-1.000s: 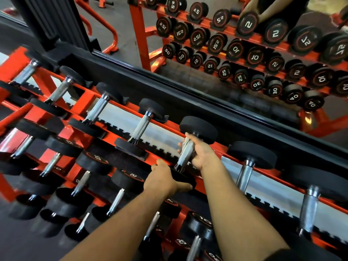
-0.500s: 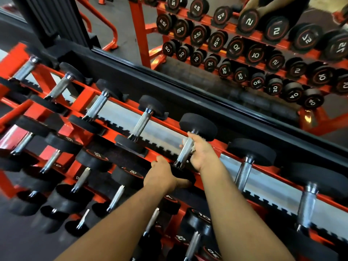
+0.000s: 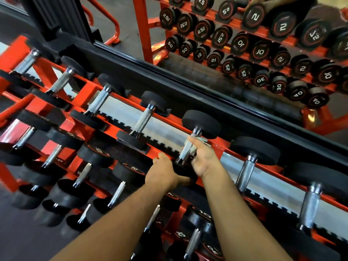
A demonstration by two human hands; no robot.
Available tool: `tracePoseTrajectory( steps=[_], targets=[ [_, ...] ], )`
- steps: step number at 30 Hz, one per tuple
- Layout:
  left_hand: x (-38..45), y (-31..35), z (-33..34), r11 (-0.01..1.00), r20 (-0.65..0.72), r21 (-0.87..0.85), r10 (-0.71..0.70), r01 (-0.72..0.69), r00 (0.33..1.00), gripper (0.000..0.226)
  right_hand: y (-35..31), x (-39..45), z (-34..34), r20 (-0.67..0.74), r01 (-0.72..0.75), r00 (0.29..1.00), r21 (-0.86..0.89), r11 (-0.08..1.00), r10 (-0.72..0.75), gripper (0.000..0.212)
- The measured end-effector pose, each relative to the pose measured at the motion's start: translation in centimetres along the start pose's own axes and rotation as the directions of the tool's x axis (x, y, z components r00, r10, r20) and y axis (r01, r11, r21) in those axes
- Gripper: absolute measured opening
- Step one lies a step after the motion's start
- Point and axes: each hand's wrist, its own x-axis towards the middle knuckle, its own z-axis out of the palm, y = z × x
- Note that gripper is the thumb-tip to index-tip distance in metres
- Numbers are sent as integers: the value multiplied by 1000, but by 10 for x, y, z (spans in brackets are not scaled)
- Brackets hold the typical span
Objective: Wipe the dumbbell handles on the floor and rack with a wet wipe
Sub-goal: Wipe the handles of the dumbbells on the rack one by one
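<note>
— What's hidden from you right now?

— Most of the wet wipe [image 3: 194, 148]: my right hand [image 3: 204, 159] is curling round the dumbbell handle [image 3: 185, 151] and pinching the wipe against it, so only a pale scrap is peeking out. My left hand [image 3: 163, 173] is gripping the near head [image 3: 183, 171], covering much of it.

— Where is that dumbbell sitting?

— On the top tier of the orange rack [image 3: 84, 95], mid-row. I'm counting seven handles along that tier — the far-left one is blurring, and the lower tiers are getting cut off.

— And the mirror [image 3: 244, 53]?

— It's reflecting numbered heads; too many are clipped to count.
</note>
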Motion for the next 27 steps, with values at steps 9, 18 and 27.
tracePoseTrajectory(
  steps=[9, 18, 27],
  targets=[
    [-1, 0, -3, 1000, 9, 7, 1, -1, 1000, 116, -7, 0, 14, 69, -87, 993, -49, 995, 90, 21],
    [1, -1, -1, 1000, 15, -10, -6, 6, 1000, 113, 3, -21, 7, 72, -40, 994, -417, 908, 77, 43],
    [0, 0, -2, 999, 21, -34, 5, -4, 1000, 120, -8, -58, -33, 146, 202, 979, -802, 562, -144, 15]
  ],
)
